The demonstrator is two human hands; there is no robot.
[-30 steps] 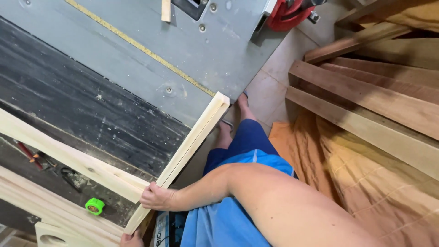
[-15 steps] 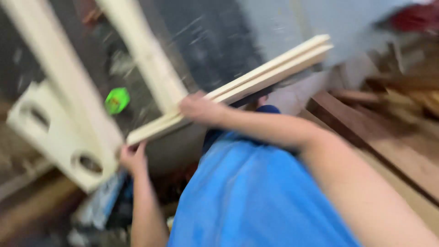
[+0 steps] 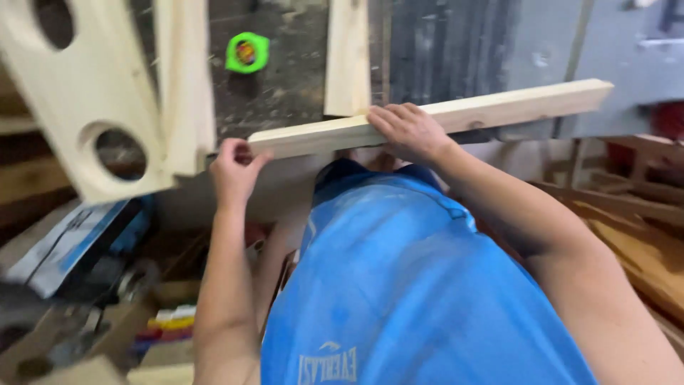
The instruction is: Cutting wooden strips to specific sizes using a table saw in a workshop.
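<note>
I hold a long pale wooden slat level in front of my chest, along the near edge of a dark workbench. My left hand pinches the slat's left end. My right hand lies over the slat near its middle, fingers curled on its top face. The slat's right end reaches out past the bench toward the grey floor.
A pale board with round holes and two upright pale slats lie on the bench, with a green tape measure between them. Boxes and tools sit low at the left. Brown timber planks are stacked at the right.
The view has swung down and left. The slat has turned from a slant to level, and my left hand has come up to grip its left end.
</note>
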